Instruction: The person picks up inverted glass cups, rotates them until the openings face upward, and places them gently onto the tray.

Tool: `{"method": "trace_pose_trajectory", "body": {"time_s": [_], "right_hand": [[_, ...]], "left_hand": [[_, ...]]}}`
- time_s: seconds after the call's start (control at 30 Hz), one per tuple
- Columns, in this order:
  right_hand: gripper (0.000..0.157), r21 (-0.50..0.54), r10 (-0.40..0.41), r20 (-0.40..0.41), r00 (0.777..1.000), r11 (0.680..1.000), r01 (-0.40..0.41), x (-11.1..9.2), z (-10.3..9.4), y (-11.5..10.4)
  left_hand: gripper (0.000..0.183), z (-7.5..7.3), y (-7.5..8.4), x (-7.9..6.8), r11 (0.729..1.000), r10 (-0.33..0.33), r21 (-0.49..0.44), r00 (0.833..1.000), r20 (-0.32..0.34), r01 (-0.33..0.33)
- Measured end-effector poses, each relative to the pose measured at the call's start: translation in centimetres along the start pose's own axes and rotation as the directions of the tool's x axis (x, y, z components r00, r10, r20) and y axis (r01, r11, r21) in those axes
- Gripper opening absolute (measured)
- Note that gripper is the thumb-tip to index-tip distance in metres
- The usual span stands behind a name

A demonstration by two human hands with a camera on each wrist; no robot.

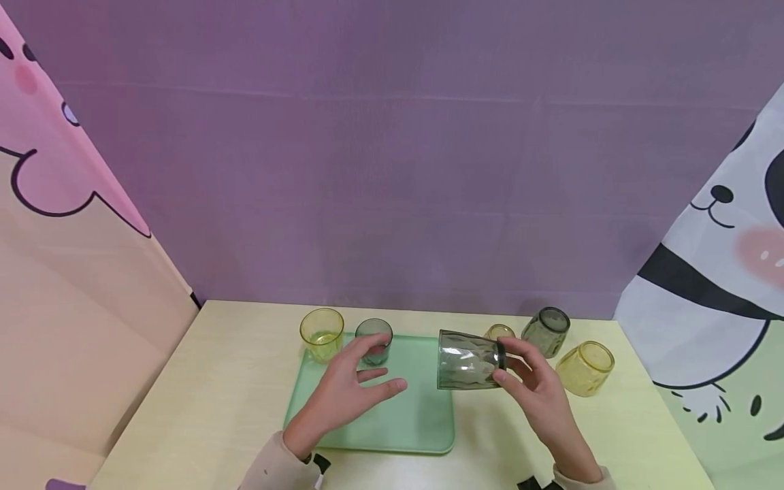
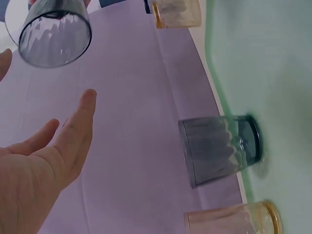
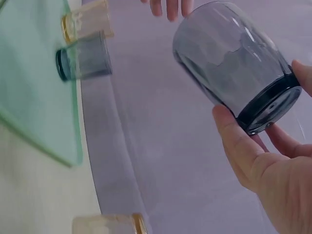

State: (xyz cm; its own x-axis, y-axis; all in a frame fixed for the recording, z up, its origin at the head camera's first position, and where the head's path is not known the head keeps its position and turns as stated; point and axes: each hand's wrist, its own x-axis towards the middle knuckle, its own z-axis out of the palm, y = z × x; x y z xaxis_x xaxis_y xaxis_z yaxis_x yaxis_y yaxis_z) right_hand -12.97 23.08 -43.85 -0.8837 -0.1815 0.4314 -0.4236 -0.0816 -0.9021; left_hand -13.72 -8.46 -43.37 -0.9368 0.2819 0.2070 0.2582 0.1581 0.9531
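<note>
My right hand (image 1: 534,384) grips a grey glass tumbler (image 1: 468,361) by its base end. The tumbler lies sideways in the air, its mouth toward the left, above the right edge of a green tray (image 1: 422,422). In the right wrist view, thumb and fingers pinch the dark base of this grey tumbler (image 3: 234,53). My left hand (image 1: 346,391) hovers over the tray with fingers spread, holding nothing. Behind it, upright at the tray's back left, stand another grey glass (image 1: 375,340) and a yellow glass (image 1: 322,335). The left wrist view shows the left hand (image 2: 53,156) apart from the held tumbler.
On the table's right side, several glasses stand upside down: a dark grey one (image 1: 546,332), a yellow one (image 1: 584,368) and a small amber one (image 1: 499,331) partly hidden behind the held tumbler. A purple curtain (image 1: 392,170) hangs behind the pale table (image 1: 239,361).
</note>
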Motion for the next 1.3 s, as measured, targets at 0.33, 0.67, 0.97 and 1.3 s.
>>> {"method": "trace_pose_trajectory", "body": {"time_s": [0.33,0.67,0.97,1.3], "right_hand": [[0.046,0.168,0.018,0.055,0.998,0.985,-0.027,0.1,1.6,0.6],[0.045,0.232,-0.002,0.077,0.997,0.973,-0.016,0.1,2.3,0.9],[0.046,0.329,0.013,0.085,0.996,0.943,-0.04,0.1,2.8,1.2],[0.047,0.366,0.007,0.094,0.996,0.93,-0.042,0.1,3.0,1.4]], "left_hand": [[0.07,1.5,0.2,0.0,0.994,0.028,-0.109,0.998,0.058,-0.022],[0.074,2.1,0.4,0.3,0.982,0.059,-0.185,0.995,0.085,-0.042],[0.073,2.5,0.6,0.6,0.97,0.091,-0.234,0.99,0.104,-0.065],[0.073,2.5,0.9,0.8,0.972,0.062,-0.234,0.992,0.111,-0.034]]}}
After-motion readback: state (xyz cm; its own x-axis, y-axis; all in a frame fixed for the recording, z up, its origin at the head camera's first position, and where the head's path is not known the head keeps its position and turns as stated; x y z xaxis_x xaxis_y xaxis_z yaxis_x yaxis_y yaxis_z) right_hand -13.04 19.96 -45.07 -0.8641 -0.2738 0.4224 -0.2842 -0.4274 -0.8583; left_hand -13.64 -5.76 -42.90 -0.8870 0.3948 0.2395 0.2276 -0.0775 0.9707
